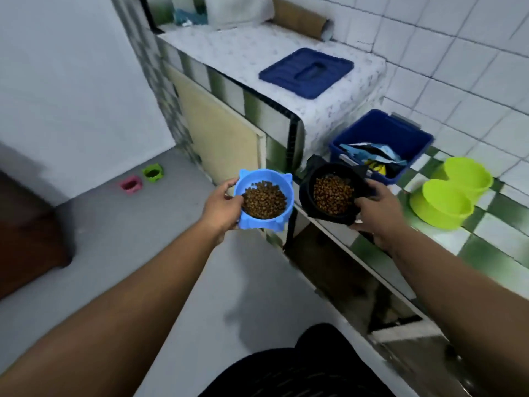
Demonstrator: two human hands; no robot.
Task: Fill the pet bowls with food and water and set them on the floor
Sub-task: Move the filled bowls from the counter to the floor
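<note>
A grey floor (pixel 108 247) runs underfoot, with a dark brown piece of wooden furniture (pixel 25 239) standing on it at the left. Along the right side is a low counter (pixel 492 247) tiled in green and white checks.

Both arms reach forward at about counter height, hands apart. The left hand (pixel 221 209) grips the near rim of a light blue bowl (pixel 257 174), thumb hooked over the edge, holding it in the air over the floor; brown kibble (pixel 264 200) fills it. The right hand (pixel 378 209) grips a black bowl (pixel 307 196) the same way, at the counter's front edge, also loaded with kibble (pixel 332 193). The two bowls sit just beside each other, not touching.

On the checked counter, right of the black bowl, rests a lime green double bowl (pixel 446 202). Behind it is a dark blue bin (pixel 372 130) with food bags inside. Its blue lid (pixel 306 71) lies on a raised counter (pixel 229 53) beyond. Far off on the floor, by the wall, stand a small pink bowl (pixel 131 185) and a small green bowl (pixel 153 172), side by side. White tiled wall (pixel 458 53) backs the counters.
</note>
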